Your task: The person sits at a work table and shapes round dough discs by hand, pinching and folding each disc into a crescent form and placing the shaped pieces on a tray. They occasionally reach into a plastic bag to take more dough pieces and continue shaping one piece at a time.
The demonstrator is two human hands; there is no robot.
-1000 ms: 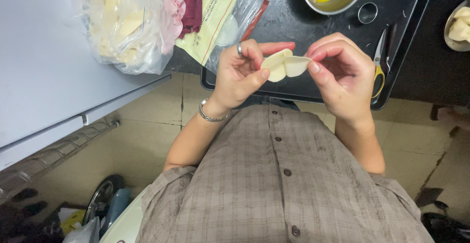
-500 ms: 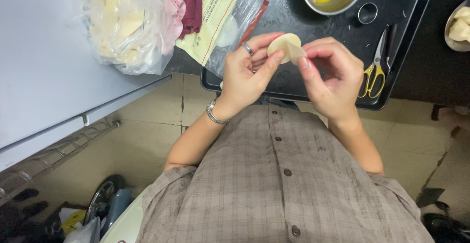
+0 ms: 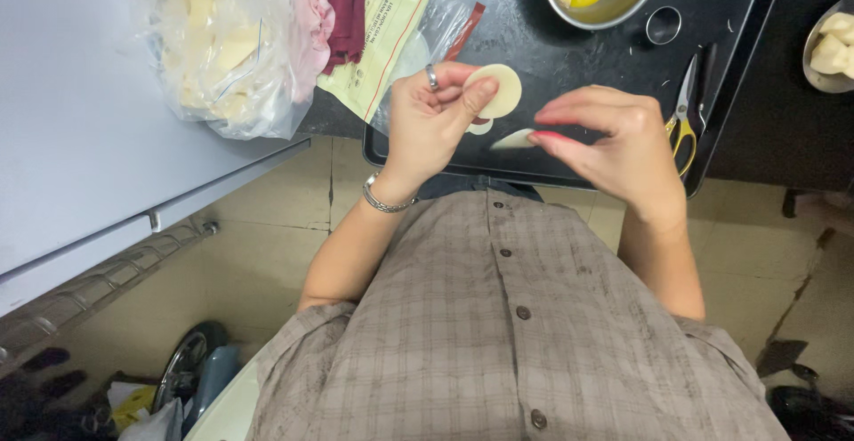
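pinching a round dough wrapper flat between thumb and fingers, left hand above the black tray. right hand half-curled, fingertips nipping a second pale wrapper edge-on, just beside.

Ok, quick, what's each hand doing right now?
Left hand: closed on a round dough wrapper, pinched between thumb and fingers.
Right hand: fingertips pinching a second, pale dough piece seen edge-on.
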